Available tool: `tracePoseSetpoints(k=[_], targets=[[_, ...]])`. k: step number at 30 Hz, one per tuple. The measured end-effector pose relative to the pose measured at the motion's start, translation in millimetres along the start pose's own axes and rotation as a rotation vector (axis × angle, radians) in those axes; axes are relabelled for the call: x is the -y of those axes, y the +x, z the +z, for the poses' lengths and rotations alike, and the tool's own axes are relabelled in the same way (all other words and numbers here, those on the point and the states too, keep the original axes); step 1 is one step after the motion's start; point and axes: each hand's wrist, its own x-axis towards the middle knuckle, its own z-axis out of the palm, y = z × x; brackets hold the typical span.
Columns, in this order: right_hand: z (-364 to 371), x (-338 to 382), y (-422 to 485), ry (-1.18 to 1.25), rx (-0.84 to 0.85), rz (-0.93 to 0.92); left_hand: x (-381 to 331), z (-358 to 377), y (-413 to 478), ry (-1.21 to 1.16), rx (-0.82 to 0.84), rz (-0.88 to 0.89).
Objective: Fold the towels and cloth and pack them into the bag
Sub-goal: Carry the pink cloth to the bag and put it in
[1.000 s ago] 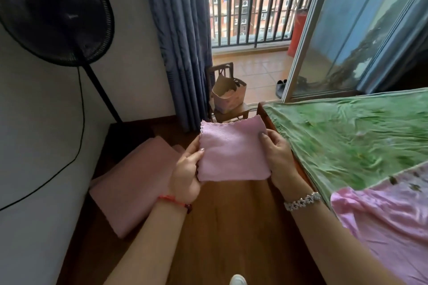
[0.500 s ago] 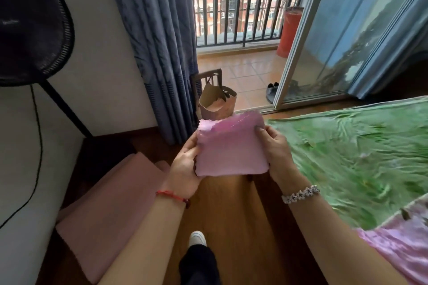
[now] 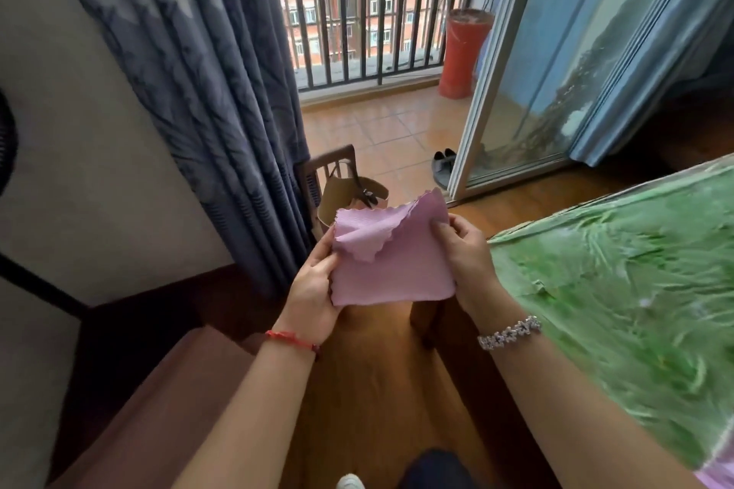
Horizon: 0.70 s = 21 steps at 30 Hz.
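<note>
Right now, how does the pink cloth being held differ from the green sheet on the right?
The pink cloth is plain pink; the green sheet is mottled green. The pink cloth is small, fitting between the hands; the green sheet is far larger, running out of frame. The pink cloth is held up, left hand and right hand gripping its sides; the green sheet lies spread out. Both are fabric.

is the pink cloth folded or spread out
Folded: the cloth shows two layers, one scalloped edge lying across the other, pinched at each side by the left hand and right hand.
</note>
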Motion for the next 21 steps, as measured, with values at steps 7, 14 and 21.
tracePoseSetpoints(k=[7,14,21], targets=[[14,-8,88,-0.006,-0.032,0.051,-15,-1,80,0.016,-0.02,-0.047],[19,-8,191,0.014,0.029,0.121,-25,14,172,0.049,-0.092,-0.036],[29,-3,284,-0.043,0.13,0.158,-36,27,246,0.051,-0.202,-0.016]])
